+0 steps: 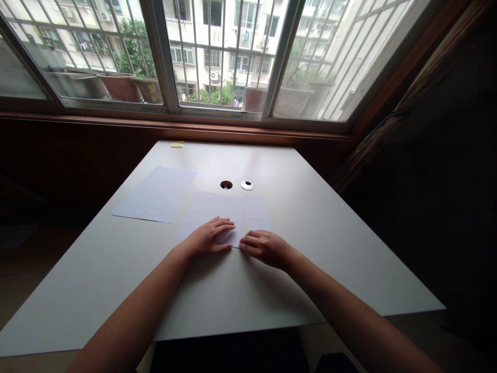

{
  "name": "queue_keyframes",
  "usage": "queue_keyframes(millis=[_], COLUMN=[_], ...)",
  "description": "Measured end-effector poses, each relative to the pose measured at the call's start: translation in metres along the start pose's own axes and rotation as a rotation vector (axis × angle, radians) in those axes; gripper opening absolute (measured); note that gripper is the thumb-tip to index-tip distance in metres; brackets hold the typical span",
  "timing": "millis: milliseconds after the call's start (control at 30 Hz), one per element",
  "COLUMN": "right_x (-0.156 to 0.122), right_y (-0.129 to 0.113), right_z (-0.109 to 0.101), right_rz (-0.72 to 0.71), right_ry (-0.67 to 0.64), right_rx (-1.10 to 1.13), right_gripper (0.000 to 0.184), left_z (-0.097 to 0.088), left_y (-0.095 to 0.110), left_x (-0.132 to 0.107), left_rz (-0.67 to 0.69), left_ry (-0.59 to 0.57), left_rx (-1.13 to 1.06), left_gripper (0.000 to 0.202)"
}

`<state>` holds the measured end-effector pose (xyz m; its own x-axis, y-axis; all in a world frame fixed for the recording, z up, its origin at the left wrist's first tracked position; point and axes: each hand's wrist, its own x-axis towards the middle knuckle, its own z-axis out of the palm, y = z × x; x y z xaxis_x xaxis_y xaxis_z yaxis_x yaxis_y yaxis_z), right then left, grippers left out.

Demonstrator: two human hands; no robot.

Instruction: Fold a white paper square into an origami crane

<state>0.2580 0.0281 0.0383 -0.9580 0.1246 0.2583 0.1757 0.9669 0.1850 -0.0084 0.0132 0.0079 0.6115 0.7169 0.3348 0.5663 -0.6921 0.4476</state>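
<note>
A white sheet of paper [217, 210] lies on the white table [318, 228] in front of me, with a fold line running up it and a narrower part to the right of the line. My left hand [212, 237] lies flat on the sheet's near edge, fingers stretched out and close together. My right hand [264, 247] rests at the sheet's near right corner with its fingers curled and pressed down by the fold line. Whether it pinches the paper I cannot tell.
A second white sheet [157, 194] lies to the left. Behind the folded sheet are a round cable hole [226, 185] and its loose cap [247, 185]. A small yellow item [177, 145] sits at the table's far edge, below a barred window [217, 57].
</note>
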Motion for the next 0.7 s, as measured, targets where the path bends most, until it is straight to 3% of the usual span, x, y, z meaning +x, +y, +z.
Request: queue_keyframes(millis=[400, 600, 700], right_x=[-0.004, -0.002, 0.0], right_y=[0.001, 0.0, -0.002], right_z=[0.014, 0.019, 0.018], right_rz=[0.017, 0.101, 0.14], right_ry=[0.068, 0.199, 0.258], right_rx=[-0.019, 0.027, 0.067], right_gripper=[0.016, 0.014, 0.011], left_z=[0.008, 0.014, 0.013], left_y=[0.007, 0.011, 0.016], left_x=[0.002, 0.009, 0.009], left_rz=[0.146, 0.209, 0.228], left_ry=[0.032, 0.095, 0.126], left_rx=[0.16, 0.256, 0.311], left_gripper=[0.038, 0.018, 0.018])
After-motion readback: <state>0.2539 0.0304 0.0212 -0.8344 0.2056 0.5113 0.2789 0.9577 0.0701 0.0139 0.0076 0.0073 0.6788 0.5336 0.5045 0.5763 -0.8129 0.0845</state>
